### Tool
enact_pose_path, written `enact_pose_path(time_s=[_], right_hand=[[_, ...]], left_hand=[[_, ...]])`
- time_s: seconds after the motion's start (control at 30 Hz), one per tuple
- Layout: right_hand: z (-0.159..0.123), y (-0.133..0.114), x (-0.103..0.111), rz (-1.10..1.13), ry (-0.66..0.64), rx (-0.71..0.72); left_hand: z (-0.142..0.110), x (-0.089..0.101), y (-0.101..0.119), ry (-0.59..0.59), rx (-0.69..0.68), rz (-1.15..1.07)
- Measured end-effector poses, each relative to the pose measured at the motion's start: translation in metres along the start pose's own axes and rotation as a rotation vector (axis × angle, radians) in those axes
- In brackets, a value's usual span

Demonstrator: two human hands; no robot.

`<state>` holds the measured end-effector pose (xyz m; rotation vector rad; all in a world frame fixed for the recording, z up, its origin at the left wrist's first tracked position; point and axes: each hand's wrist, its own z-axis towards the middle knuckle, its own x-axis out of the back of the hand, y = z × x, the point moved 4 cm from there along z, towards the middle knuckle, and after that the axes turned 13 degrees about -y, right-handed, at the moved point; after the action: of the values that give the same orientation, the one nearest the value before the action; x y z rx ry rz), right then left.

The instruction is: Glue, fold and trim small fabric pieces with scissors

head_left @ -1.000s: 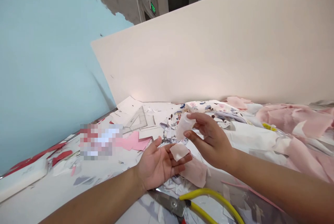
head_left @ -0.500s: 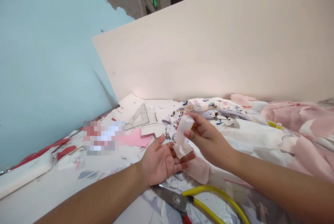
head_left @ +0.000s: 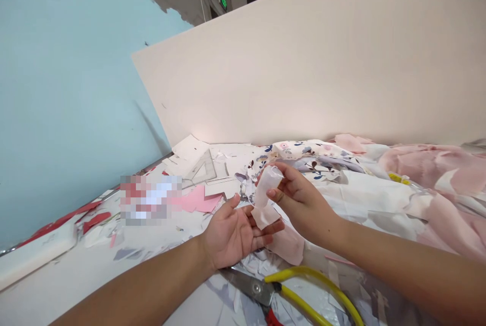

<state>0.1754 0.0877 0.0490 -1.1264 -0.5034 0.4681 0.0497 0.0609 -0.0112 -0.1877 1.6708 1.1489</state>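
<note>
My right hand [head_left: 294, 194] pinches a small white fabric strip [head_left: 268, 184] between thumb and fingers; its upper part looks folded or rolled, with a bit of yellow at the edge. The strip's flat lower end hangs over the fingers of my left hand [head_left: 235, 235], which is palm up with its fingers stretched out and thumb apart. Below the hands lie scissors [head_left: 258, 289] with yellow handles, their blades partly under my left wrist. A pale pink fabric scrap [head_left: 286, 245] lies just behind my left fingertips.
Floral fabric [head_left: 304, 151] is bunched behind my hands, with white cloth [head_left: 353, 192] and pink cloth [head_left: 421, 164] to the right. A clear set square [head_left: 201, 169], pink paper [head_left: 199, 198] and many scraps litter the table. A tall cream panel [head_left: 304, 73] stands at the back.
Both hands stay almost in place. The strip has turned slightly in my right hand, and a thin white loop that showed beside it before is no longer visible.
</note>
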Motion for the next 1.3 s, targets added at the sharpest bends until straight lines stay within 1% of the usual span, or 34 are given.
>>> enact_pose_path(time_s=[0.23, 0.4, 0.57, 0.73, 0.93, 1.3], right_hand=[[0.0007, 0.0016, -0.0021, -0.007, 0.002, 0.005], [0.0003, 0.0004, -0.0016, -0.036, 0.032, -0.007], [-0.0015, 0.0011, -0.0017, -0.020, 0.020, -0.021], [-0.0026, 0.0016, -0.0022, -0.027, 0.015, -0.019], [-0.0030, -0.0006, -0.0024, -0.044, 0.030, -0.020], [-0.0015, -0.0021, -0.0039, -0.010, 0.027, -0.015]], left_hand=[[-0.0002, -0.0015, 0.0004, -0.002, 0.000, 0.010], [-0.0011, -0.0026, -0.0002, 0.003, 0.004, 0.020], [-0.0004, -0.0026, -0.0009, 0.017, -0.002, 0.014], [-0.0004, -0.0015, -0.0015, 0.006, -0.002, 0.008], [-0.0006, -0.0008, -0.0017, 0.006, 0.005, 0.007], [-0.0016, -0.0029, -0.0006, 0.014, 0.014, 0.023]])
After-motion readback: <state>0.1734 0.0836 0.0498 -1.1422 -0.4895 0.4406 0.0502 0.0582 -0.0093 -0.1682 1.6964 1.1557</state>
